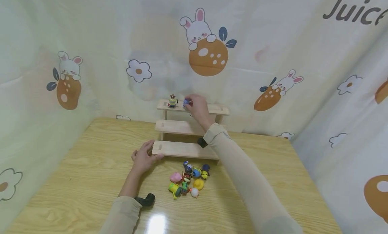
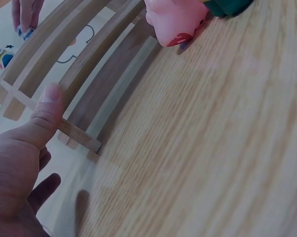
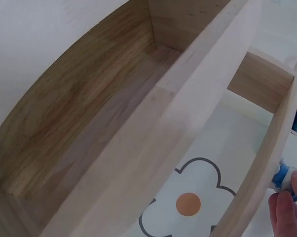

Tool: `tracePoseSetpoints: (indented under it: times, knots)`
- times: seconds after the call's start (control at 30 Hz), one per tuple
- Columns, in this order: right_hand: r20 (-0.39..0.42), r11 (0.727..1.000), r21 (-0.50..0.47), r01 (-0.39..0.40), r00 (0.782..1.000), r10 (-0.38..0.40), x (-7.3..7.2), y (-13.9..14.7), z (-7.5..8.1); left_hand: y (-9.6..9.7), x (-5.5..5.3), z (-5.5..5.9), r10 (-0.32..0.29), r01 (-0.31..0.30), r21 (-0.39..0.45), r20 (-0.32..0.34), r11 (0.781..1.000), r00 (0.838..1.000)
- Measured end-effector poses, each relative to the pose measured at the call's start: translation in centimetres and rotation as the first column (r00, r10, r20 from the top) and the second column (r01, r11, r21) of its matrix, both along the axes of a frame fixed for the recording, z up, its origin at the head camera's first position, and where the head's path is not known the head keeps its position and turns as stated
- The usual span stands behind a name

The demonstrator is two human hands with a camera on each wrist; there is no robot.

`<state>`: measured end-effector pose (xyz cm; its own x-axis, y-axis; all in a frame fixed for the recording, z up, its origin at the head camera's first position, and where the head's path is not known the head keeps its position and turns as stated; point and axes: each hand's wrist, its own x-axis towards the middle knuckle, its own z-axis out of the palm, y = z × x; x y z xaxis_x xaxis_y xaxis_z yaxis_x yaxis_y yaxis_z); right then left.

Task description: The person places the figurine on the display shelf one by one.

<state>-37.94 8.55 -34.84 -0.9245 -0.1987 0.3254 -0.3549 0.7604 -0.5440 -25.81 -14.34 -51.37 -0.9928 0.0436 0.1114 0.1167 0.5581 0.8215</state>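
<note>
A three-tier wooden shelf (image 1: pixel 172 127) stands against the backdrop. Over its top tier, my right hand (image 1: pixel 198 109) pinches a small blue-and-white toy figure (image 3: pixel 282 174) between thumb and fingers, right at the board. Just left of it stands a yellow toy figure (image 1: pixel 172 101) with a brown hat. My left hand (image 1: pixel 144 158) is at the left end of the lowest tier. In the left wrist view, its straight thumb (image 2: pixel 49 106) rests against the shelf's end, while the other fingers spread loosely behind.
In front of the shelf, several toy figures lie in a cluster on the wood-grain table (image 1: pixel 257 180), among them a pink one (image 1: pixel 175 177), a yellow-green one (image 1: pixel 174 188) and an orange-yellow one (image 1: pixel 198 184). A printed curtain (image 1: pixel 163 41) hangs behind and at both sides.
</note>
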Motion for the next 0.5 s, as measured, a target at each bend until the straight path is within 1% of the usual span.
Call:
tracePoseSetpoints:
  times: [0.13,0.27,0.5]
  knots:
    - [-0.019,1.000,-0.006,0.004,1.000,-0.004,-0.14,-0.30,-0.22,-0.10,0.04,0.14,-0.005,0.005,-0.013,0.004,1.000,1.000]
    - [-0.034,1.000,-0.007,-0.010,0.999,0.010,-0.14,-0.59,-0.19,-0.14,0.01,0.18,-0.006,0.006,-0.021,0.006,1.000,1.000]
    - [-0.049,1.000,-0.012,-0.005,0.999,0.004,-0.09,-0.72,-0.42,-0.13,0.03,0.09,-0.013,0.013,0.000,0.025,1.000,1.000]
